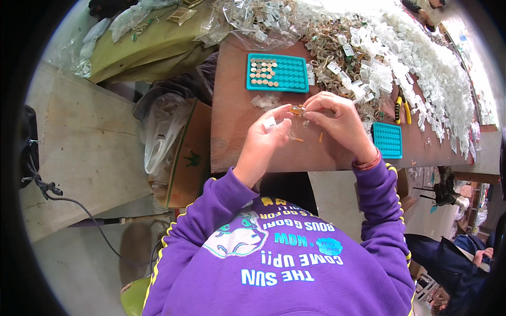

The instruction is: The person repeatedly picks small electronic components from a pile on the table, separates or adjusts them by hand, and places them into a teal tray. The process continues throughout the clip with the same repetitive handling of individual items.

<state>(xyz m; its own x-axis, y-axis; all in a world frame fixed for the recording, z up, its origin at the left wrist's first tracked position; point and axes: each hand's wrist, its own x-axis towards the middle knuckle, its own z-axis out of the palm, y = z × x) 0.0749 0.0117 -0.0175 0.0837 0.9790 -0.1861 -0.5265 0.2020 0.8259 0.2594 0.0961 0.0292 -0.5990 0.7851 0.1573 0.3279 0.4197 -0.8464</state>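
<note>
1. Near the frame's centre, the fingers [314, 109] of the right hand [337, 122] and of the left hand [268, 138] pinch closed on one small brass part [297, 110].
2. Just below them, loose orange pins [320, 137] lie on the brown desk [232, 121].
3. Above sits a teal tray [287, 73], partly filled; to the upper right spreads a heap of clear plastic pieces [421, 63].

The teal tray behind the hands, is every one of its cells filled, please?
No, the teal tray holds round brass pieces only at its left end.
</note>
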